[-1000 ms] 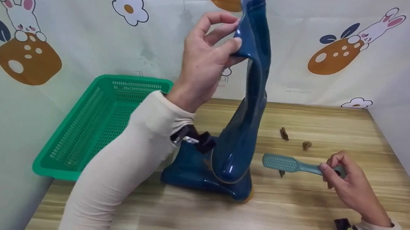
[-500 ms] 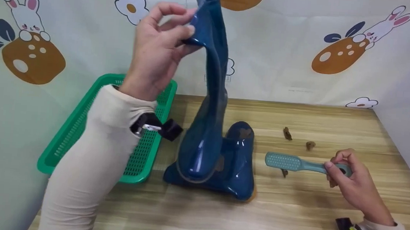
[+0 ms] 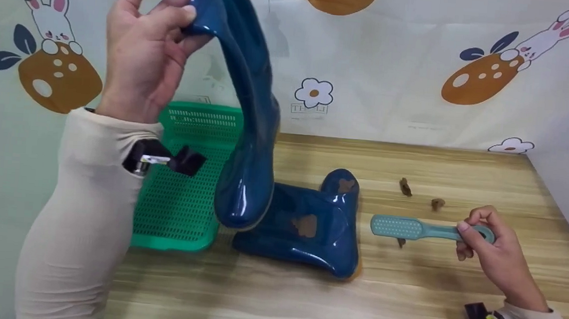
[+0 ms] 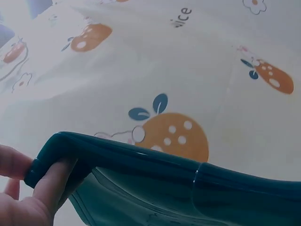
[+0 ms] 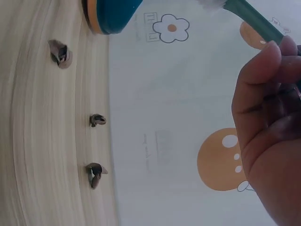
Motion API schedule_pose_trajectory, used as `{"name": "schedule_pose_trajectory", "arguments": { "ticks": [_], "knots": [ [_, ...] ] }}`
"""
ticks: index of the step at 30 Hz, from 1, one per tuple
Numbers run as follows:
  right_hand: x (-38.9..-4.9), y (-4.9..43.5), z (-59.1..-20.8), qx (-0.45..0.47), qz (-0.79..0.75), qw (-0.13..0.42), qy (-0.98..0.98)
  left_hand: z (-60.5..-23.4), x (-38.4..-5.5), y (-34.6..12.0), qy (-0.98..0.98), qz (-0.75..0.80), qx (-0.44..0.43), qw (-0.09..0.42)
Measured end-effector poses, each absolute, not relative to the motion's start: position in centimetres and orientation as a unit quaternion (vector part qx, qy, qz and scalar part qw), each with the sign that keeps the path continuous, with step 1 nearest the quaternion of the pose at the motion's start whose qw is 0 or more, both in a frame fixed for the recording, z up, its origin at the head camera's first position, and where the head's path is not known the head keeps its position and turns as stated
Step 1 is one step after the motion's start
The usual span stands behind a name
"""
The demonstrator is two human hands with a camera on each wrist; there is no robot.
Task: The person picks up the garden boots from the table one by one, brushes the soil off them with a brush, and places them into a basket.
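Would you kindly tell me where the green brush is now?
In the head view, the green brush is to the right of the boot lying on the table, its handle in the right hand.

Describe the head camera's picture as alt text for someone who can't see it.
A person's left hand holds up a dark blue rubber boot near a green slotted basket, while the right hand holds a teal brush. A second blue boot with brown patches lies on the wood-grain table, brown scraps to its right.
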State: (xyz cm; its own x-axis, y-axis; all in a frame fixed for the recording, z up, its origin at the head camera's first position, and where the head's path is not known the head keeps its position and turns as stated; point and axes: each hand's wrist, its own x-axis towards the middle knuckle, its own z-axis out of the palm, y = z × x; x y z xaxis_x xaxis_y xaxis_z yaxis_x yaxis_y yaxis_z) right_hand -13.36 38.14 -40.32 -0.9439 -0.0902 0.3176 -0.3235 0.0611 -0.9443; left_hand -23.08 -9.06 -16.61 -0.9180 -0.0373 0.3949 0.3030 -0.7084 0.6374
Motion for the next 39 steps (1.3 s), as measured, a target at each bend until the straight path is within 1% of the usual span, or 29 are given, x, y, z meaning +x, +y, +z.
{"name": "schedule_pose_trajectory", "arguments": {
  "ticks": [6,12,19,21,28,39],
  "knots": [
    [-13.5,38.7,-40.4,0.08,0.726,0.056,-0.68,-16.6,-22.8,-11.5,-0.366,-0.909,-0.153,0.124],
    [-13.9,39.6,-40.5,0.109,0.786,0.021,-0.609,-16.5,-22.5,-13.6,-0.372,-0.908,-0.121,0.152],
    [-14.1,40.1,-40.6,0.082,0.827,0.03,-0.555,-16.7,-22.6,-15.4,-0.376,-0.905,-0.088,0.179],
    [-14.2,40.2,-40.8,0.089,0.84,0.026,-0.534,-16.8,-22.7,-15.8,-0.383,-0.902,-0.081,0.182],
    [-14.4,40.3,-41.1,0.113,0.853,0.017,-0.509,-17.6,-23.2,-17.6,-0.415,-0.891,-0.043,0.178],
    [-14.3,40.6,-41.4,0.108,0.862,0.02,-0.494,-19.7,-24.7,-21.5,-0.496,-0.85,0.089,0.155]
  ]
}}
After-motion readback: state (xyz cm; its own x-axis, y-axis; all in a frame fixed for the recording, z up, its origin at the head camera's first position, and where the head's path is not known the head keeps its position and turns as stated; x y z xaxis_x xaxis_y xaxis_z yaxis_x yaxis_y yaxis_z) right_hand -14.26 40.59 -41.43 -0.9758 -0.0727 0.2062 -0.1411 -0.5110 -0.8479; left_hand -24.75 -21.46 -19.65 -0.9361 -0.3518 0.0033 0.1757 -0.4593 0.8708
